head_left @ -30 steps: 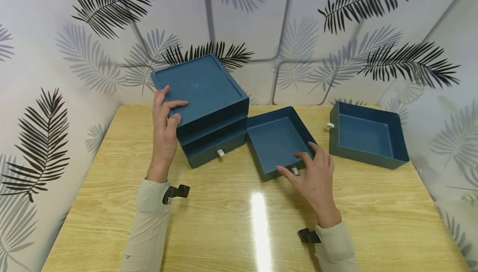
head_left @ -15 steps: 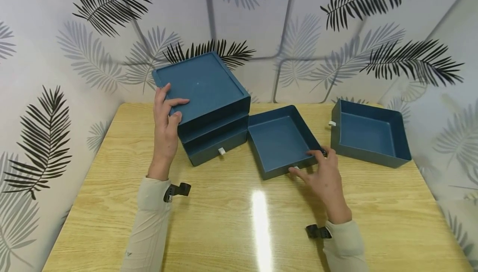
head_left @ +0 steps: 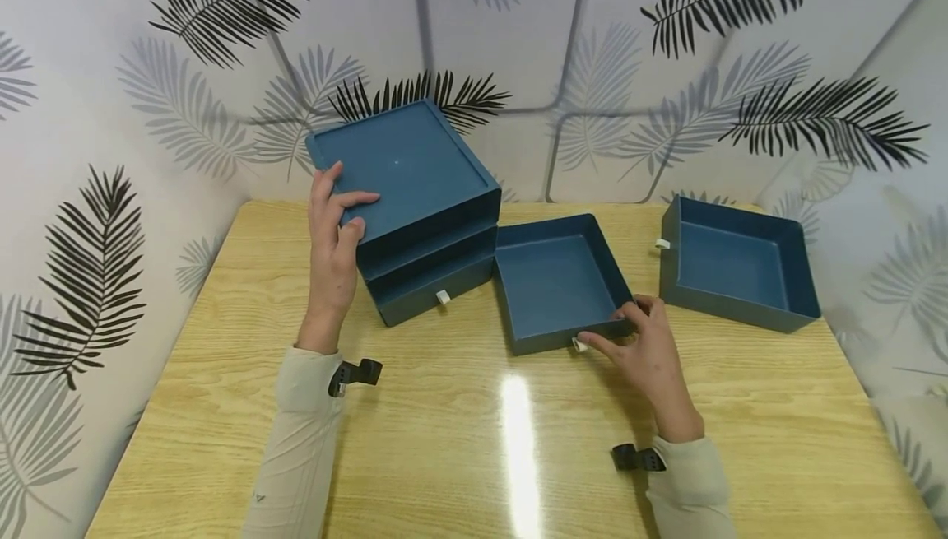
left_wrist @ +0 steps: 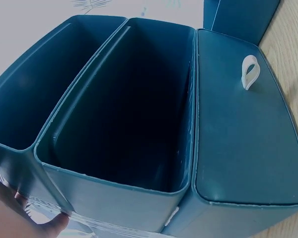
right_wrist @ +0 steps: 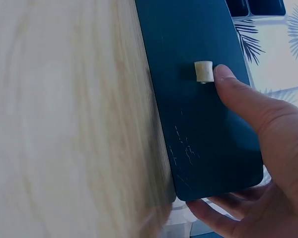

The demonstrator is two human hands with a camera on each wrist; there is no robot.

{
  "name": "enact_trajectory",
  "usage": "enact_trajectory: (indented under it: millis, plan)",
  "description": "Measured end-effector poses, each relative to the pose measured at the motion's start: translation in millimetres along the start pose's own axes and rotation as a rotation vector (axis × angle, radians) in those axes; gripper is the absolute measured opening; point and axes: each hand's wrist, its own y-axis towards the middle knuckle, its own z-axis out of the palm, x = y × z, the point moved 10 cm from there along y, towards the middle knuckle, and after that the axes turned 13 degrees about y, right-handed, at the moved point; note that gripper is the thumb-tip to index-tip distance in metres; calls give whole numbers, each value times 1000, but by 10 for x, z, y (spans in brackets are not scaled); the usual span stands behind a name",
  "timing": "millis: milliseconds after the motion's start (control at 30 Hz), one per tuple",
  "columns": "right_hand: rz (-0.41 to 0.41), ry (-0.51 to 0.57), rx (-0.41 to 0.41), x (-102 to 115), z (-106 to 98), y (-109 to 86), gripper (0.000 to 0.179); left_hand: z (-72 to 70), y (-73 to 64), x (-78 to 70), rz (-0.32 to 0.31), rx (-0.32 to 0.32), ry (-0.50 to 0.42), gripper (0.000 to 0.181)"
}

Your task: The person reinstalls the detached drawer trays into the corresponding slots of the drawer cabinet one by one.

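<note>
A blue drawer cabinet stands at the left of the table, two upper slots bare. Its bottom drawer is in place, with a white pull loop. My left hand rests against the cabinet's left side, spread fingers reaching onto the top. My right hand grips the near right corner of a loose blue drawer right of the cabinet. Its thumb lies on the drawer's front beside the white tab; the other fingers wrap round the side.
Another loose blue drawer sits farther right on the wooden table, its white tab facing left. A leaf-patterned wall covering rises behind and along both sides of the table.
My right hand has shifted right along the drawer's front and closed on its right corner. The drawer has turned slightly, its front corner moving left. My left hand stays on the cabinet.
</note>
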Motion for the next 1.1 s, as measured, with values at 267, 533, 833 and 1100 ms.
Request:
enact_trajectory:
  millis: [267,533,833,1100]
  plan:
    - [-1,14,32,-30,41,3,37,1,15,48,-6,2,4,38]
    - [-4,41,22,-12,40,-4,34,18,42,37,-26,8,-1,39]
    - [-69,81,-60,89,-49,-36,30,14,50,47,-3,12,-2,38]
    - [-94,127,-101,145,-130,-95,26,13,55,48,-9,13,-4,38]
